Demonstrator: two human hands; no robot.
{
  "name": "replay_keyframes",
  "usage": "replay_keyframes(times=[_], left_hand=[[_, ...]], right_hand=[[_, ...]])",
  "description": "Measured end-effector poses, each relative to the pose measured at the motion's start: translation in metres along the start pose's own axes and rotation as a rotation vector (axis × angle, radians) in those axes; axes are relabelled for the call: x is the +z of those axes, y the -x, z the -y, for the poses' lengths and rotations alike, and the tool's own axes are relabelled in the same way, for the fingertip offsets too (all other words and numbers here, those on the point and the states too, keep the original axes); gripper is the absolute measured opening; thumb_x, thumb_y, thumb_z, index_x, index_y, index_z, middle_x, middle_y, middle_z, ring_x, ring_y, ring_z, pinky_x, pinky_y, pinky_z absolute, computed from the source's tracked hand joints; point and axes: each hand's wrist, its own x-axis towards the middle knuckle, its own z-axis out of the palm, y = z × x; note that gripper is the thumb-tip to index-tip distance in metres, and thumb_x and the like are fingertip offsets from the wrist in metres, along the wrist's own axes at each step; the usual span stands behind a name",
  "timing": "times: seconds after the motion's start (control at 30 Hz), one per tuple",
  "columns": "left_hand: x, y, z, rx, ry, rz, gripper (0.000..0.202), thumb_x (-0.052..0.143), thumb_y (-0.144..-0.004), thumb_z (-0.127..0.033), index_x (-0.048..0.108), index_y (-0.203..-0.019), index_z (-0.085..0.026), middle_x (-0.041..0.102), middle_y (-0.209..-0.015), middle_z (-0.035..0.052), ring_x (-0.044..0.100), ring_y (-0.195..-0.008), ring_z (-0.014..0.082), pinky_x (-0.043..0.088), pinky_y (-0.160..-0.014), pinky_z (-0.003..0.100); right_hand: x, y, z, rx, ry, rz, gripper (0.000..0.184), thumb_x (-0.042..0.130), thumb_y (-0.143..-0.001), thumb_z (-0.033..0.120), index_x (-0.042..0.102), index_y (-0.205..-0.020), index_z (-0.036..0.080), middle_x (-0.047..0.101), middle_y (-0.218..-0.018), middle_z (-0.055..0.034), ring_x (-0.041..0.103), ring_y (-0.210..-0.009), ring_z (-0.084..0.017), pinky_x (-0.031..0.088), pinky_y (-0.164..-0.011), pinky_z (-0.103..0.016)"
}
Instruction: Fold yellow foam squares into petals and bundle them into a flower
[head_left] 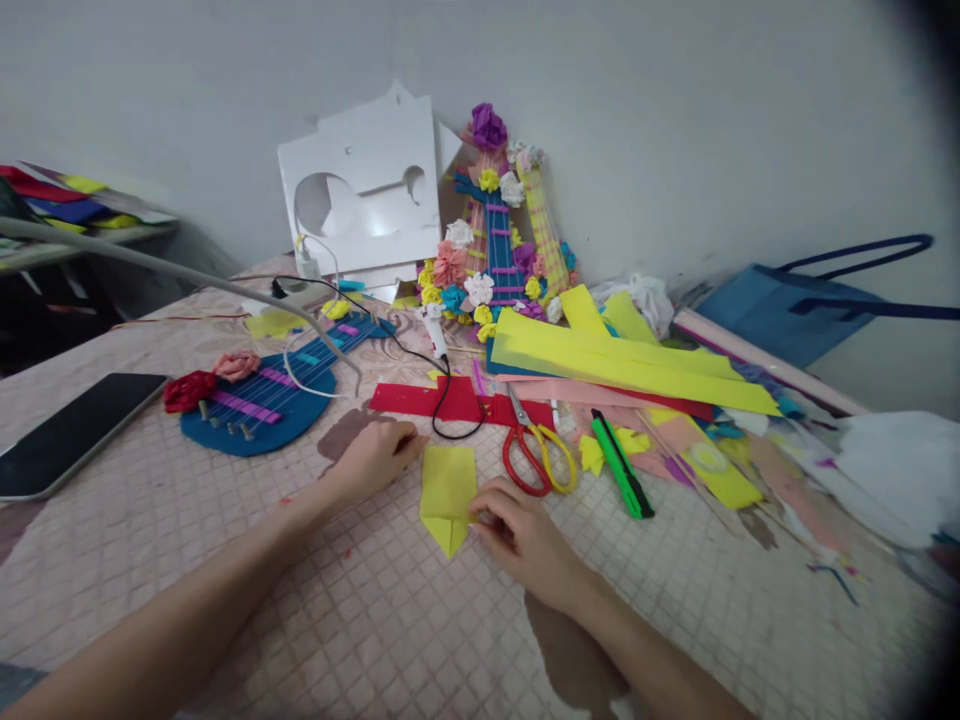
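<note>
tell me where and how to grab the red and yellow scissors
The handle loops look best: come from the near side with the right hand, which is closer to the scissors than the left hand. The loops face the person and the blades point away, so this should keep fingers off them.

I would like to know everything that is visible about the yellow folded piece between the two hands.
The yellow folded piece looks like thin, slightly wrinkled paper. Its far part is roughly rectangular; its near end narrows to a point towards the person, where folded flaps meet. It lies on the diamond-patterned table cover. The grip of the right hand touches its right edge near the folds; whether it pinches is unclear. The left hand is close to its far left corner.
</note>
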Motion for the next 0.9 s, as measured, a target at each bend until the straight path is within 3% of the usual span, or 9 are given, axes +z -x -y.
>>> replay_keyframes(times=[0.27,0.47,0.57,0.7,0.9], left_hand=[[-0.001,0.000,0.000,0.004,0.006,0.001,0.035,0.041,-0.086,-0.034,0.049,-0.058,-0.016,0.052,-0.053,-0.0004,0.045,-0.051,0.0113,0.026,-0.051,0.024],[0.006,0.002,-0.009,0.015,0.176,-0.218,0.018,0.044,-0.086,-0.029,0.056,-0.085,-0.016,0.061,-0.077,0.0027,0.052,-0.059,0.0120,0.037,-0.055,0.023],[0.011,0.003,-0.007,0.043,0.163,-0.162,0.016,0.048,-0.084,-0.028,0.058,-0.092,-0.017,0.059,-0.087,0.0044,0.054,-0.065,0.0130,0.041,-0.060,0.023],[0.015,0.005,-0.005,0.027,0.128,-0.084,0.014,0.057,-0.077,-0.026,0.059,-0.087,-0.018,0.056,-0.090,0.0033,0.054,-0.062,0.0111,0.041,-0.059,0.023],[0.014,0.006,-0.008,-0.015,0.177,-0.056,0.009,0.058,-0.075,-0.026,0.055,-0.076,-0.018,0.056,-0.069,-0.0012,0.050,-0.058,0.0113,0.035,-0.052,0.022]], right_hand=[[0.001,0.001,0.000,0.007,-0.013,0.007,0.013,0.051,-0.083,0.011,0.056,-0.093,0.019,0.055,-0.092,-0.0038,0.053,-0.073,-0.013,0.044,-0.066,-0.026],[0.001,0.001,0.000,0.009,-0.034,0.006,0.015,0.051,-0.084,0.011,0.056,-0.094,0.020,0.056,-0.092,-0.0037,0.053,-0.076,-0.014,0.044,-0.068,-0.027],[0.000,0.001,0.000,0.020,-0.042,0.007,0.016,0.051,-0.083,0.010,0.056,-0.095,0.020,0.055,-0.093,-0.0041,0.052,-0.076,-0.014,0.045,-0.067,-0.027],[0.000,0.000,0.000,0.023,-0.046,0.008,0.018,0.052,-0.082,0.008,0.055,-0.095,0.020,0.055,-0.094,-0.0044,0.053,-0.080,-0.015,0.045,-0.068,-0.027],[0.000,0.001,0.000,0.027,-0.053,0.016,0.019,0.052,-0.082,0.007,0.055,-0.095,0.021,0.055,-0.094,-0.0039,0.053,-0.081,-0.015,0.045,-0.068,-0.026]])
